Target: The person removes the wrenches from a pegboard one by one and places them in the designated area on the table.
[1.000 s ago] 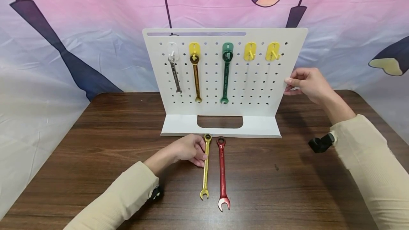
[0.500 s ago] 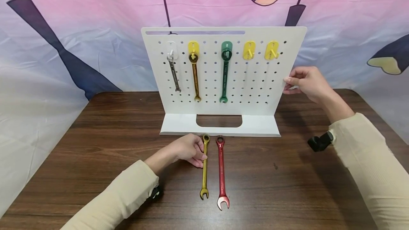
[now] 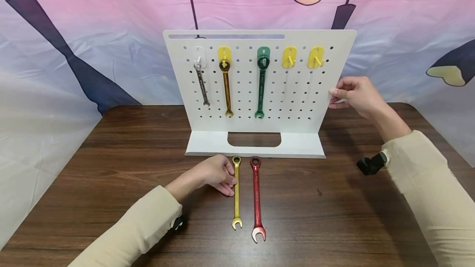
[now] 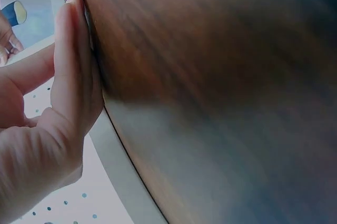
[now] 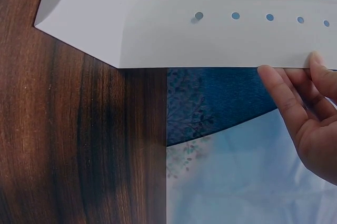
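Observation:
In the head view a yellow-gold combination wrench [image 3: 236, 195] lies on the table. My left hand [image 3: 219, 176] is at its left side, fingertips touching its shaft near the ring end. The left wrist view shows these fingers [image 4: 66, 50] straight, low over the wood. A longer red wrench [image 3: 257, 197] lies just to the right, apart from the hand. Behind them stands a white pegboard [image 3: 245, 125]. My right hand [image 3: 356, 96] pinches its right edge, thumb in front and other fingers behind, as the right wrist view also shows.
On the pegboard hang a small silver wrench [image 3: 202, 85], a bronze wrench [image 3: 226, 90] and a green wrench [image 3: 261, 90]. Two yellow hooks [image 3: 289, 57] at the right carry nothing. The board's foot [image 3: 208, 143] sits behind the loose wrenches. A printed cloth [image 3: 111, 52] hangs behind the table.
The yellow-gold wrench's ring end has shifted slightly left, so the wrench lies straighter and farther from the red one. The left hand moved slightly left with it. The right hand keeps its place.

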The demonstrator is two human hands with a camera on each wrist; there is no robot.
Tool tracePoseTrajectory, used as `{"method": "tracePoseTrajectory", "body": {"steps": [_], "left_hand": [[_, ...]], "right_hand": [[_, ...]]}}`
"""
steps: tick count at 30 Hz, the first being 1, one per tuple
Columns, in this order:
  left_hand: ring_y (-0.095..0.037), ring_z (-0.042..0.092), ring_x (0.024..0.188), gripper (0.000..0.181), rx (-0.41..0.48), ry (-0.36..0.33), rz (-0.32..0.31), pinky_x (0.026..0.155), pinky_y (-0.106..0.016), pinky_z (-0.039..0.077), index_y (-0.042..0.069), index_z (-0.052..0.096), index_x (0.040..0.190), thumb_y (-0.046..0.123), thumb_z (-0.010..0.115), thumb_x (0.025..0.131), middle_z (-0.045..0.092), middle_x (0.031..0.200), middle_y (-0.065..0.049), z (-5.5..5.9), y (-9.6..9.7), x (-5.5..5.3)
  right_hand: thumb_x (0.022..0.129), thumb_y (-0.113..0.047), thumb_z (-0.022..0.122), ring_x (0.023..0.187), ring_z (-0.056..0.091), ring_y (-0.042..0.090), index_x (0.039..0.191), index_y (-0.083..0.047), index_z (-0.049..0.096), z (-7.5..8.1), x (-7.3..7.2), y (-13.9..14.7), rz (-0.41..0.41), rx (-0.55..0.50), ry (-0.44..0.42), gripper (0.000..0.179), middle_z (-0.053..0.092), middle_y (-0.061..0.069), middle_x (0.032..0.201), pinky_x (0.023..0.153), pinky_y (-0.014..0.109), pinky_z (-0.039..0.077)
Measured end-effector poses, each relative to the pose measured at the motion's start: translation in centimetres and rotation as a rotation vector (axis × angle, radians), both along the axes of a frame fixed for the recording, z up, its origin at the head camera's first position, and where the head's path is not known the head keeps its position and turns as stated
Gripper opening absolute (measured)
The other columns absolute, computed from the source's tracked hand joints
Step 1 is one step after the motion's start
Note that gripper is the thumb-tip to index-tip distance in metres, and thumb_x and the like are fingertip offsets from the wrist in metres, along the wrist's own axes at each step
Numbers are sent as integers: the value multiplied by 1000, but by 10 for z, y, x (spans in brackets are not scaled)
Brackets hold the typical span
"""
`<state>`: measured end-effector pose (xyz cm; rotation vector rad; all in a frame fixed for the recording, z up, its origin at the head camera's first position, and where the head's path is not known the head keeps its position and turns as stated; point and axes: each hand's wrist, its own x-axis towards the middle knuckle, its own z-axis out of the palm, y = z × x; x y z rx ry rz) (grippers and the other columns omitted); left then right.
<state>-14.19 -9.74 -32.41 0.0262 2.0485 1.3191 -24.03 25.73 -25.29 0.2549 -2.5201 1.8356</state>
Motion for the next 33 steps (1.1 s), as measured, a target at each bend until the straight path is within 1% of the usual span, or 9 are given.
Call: {"method": "tracePoseTrajectory", "body": {"steps": [2, 12, 19, 26, 33], "left_hand": [[-23, 64, 56, 12, 5, -2, 5, 57, -31, 58, -7, 44, 87, -12, 55, 84, 54, 67, -15, 0, -2, 0], [-24, 64, 58, 14, 26, 3, -15, 57, -32, 58, -9, 43, 92, -13, 53, 84, 54, 69, -16, 1, -4, 0], [-23, 63, 56, 16, 38, 21, 0, 56, -33, 58, -8, 43, 92, -13, 55, 83, 55, 70, -17, 1, -5, -1], [-20, 62, 55, 11, 35, 40, -20, 56, -32, 58, -6, 46, 88, -10, 56, 84, 55, 68, -15, 3, -7, -4], [-17, 60, 54, 9, 46, 67, -39, 57, -32, 58, -7, 48, 90, -8, 56, 85, 53, 68, -12, 8, -9, -11]], "right_hand": [[89, -3, 57, 70, 62, 17, 78, 10, 55, 0, 0, 0, 0, -2, 2, 17, 62, 5, 75, 69, 38, 57], [89, -4, 57, 70, 62, 17, 79, 10, 56, -2, -1, 2, -5, 11, 7, 17, 63, 4, 75, 68, 37, 58], [89, -4, 57, 70, 62, 18, 80, 10, 55, -2, -1, 2, -9, 20, 12, 17, 63, 4, 74, 68, 37, 58], [89, -3, 56, 70, 63, 20, 80, 10, 55, -2, -2, 2, -14, 36, 17, 17, 64, 3, 73, 69, 40, 57], [89, -5, 57, 71, 62, 19, 82, 11, 55, -2, -2, 2, -14, 55, 18, 18, 63, 4, 75, 68, 38, 57]]}}
